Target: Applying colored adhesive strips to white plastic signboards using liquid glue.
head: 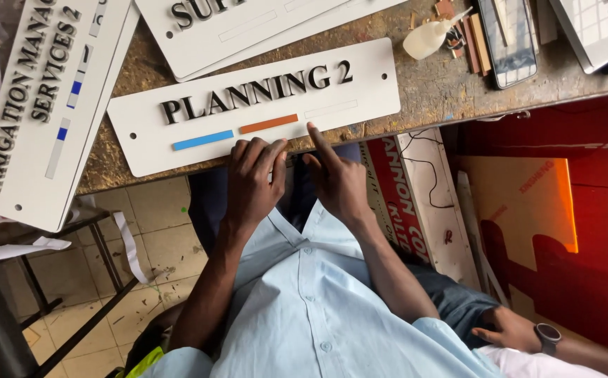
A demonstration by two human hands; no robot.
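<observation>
A long white sign plate (363, 84) with raised black letters lies at the near edge of a rough wooden bench (458, 87). Below the letters it has a blue strip (202, 140), an orange strip (269, 124) and an empty slot (330, 108). My left hand (253, 178) curls its fingers over the sign's near edge, under the orange strip. My right hand (337, 180) points with the index finger; the tip presses on the sign between the orange strip and the empty slot, and the other fingers are curled.
Two more white lettered signs lie at the left (41, 105) and behind (248, 28). A small squeeze bottle (426, 38), wooden bits and a phone (507, 42) sit at the back right. Another person's hand (503, 329) with a wristwatch rests at the lower right. Red and orange panels (563, 210) lean under the bench.
</observation>
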